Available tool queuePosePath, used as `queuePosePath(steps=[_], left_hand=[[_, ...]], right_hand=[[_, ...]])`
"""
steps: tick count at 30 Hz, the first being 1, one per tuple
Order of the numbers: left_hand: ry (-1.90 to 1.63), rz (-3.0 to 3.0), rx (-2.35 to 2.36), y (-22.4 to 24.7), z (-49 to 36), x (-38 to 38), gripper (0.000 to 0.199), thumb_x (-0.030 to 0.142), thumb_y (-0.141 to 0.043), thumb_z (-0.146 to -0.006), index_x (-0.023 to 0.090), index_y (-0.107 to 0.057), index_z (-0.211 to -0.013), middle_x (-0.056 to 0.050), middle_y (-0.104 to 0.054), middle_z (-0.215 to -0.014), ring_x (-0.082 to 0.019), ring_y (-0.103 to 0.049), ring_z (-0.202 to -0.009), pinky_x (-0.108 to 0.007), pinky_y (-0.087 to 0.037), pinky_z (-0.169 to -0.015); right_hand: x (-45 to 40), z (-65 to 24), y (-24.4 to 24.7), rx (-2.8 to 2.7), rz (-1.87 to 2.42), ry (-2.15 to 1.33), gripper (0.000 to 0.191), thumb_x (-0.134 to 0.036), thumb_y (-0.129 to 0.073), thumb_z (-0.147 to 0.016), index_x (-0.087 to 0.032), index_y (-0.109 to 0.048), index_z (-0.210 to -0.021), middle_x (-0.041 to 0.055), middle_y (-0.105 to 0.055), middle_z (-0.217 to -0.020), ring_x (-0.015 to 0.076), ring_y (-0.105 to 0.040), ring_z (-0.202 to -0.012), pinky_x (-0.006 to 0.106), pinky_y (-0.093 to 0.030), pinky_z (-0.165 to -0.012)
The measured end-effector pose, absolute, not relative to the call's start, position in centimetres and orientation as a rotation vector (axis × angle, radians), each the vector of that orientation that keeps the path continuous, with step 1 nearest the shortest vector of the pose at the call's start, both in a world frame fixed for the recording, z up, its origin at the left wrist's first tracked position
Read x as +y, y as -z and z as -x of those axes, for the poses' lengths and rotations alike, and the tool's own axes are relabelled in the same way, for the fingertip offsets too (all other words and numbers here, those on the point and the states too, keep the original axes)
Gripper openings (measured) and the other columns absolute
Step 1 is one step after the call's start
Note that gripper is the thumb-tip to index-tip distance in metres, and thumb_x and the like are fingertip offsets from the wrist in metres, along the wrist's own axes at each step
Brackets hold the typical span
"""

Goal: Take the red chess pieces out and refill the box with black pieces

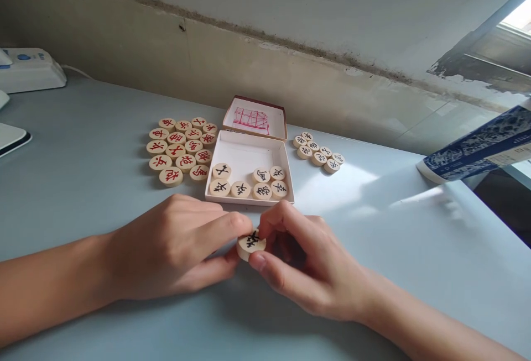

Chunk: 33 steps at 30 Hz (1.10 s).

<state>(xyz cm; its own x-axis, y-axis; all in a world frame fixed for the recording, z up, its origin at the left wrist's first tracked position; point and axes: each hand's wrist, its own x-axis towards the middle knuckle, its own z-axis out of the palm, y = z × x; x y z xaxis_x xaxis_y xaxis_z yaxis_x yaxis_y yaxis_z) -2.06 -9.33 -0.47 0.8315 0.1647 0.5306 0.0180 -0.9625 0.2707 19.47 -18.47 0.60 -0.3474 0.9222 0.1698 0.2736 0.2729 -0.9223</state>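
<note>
Between my two hands is a round wooden Chinese chess piece (250, 244) with a black character on its top. My left hand (178, 245) grips its left side with bent fingers. From the right, the thumb and index finger of my right hand (307, 261) pinch the same piece. Just beyond them sits an open white box (291, 176), with several black-character pieces (240, 189) lying face up along its near side. Its lid (251, 120) lies behind it, inside up, showing red pen lines.
Left of the box, several red-character pieces (176, 151) stand in a close group. A smaller cluster of black-character pieces (319, 157) lies to the right. A blue patterned package (477, 142) is at the right edge, a white device (33, 71) at the far left. The wall (145, 57) borders the table's back.
</note>
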Motion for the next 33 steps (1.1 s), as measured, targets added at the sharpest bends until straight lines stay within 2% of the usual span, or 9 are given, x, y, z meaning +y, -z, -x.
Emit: queuePosePath(steps=[13, 20, 26, 33], left_hand=[[-0.862, -2.752, 0.140, 0.21, 1.86, -9.35, 0.009, 0.013, -0.048, -0.105, 0.019, -0.054, -0.107, 0.004, -0.066, -0.073, -0.011, -0.059, -0.054, -0.024, -0.043, -0.055], [-0.822, -2.735, 0.151, 0.31, 1.92, -9.40, 0.014, 0.012, -0.056, -0.099, 0.021, -0.053, -0.109, 0.003, -0.071, -0.080, -0.013, -0.066, -0.059, -0.025, -0.047, -0.057], [-0.850, -2.725, 0.163, 0.40, 1.95, -9.45, 0.012, 0.012, -0.055, -0.096, 0.020, -0.053, -0.104, 0.005, -0.064, -0.074, -0.011, -0.059, -0.054, -0.023, -0.044, -0.054], [-0.851, -2.733, 0.186, 0.24, 1.85, -9.66, 0.009, 0.015, -0.052, -0.096, 0.019, -0.052, -0.104, 0.006, -0.059, -0.071, -0.010, -0.059, -0.054, -0.024, -0.046, -0.054]], right_hand=[[-18.54, -19.48, -0.52, -1.782, 1.079, -1.088, 0.022, -0.024, -0.065, -0.097, -0.024, -0.044, -0.091, -0.0107, -0.048, -0.061, 0.0055, -0.038, -0.049, 0.019, -0.031, -0.045], [-18.48, -19.47, -0.57, -1.788, 1.085, -1.099, 0.022, -0.024, -0.065, -0.097, -0.024, -0.044, -0.091, -0.0100, -0.049, -0.062, 0.0056, -0.039, -0.049, 0.019, -0.029, -0.044], [-18.57, -19.44, -0.56, -1.786, 1.103, -1.127, 0.022, -0.026, -0.065, -0.097, -0.024, -0.044, -0.091, -0.0105, -0.047, -0.060, 0.0058, -0.040, -0.048, 0.019, -0.030, -0.043], [-18.52, -19.50, -0.41, -1.787, 1.060, -1.089, 0.020, -0.025, -0.067, -0.096, -0.023, -0.047, -0.092, -0.0097, -0.050, -0.062, 0.0055, -0.042, -0.050, 0.018, -0.032, -0.045]])
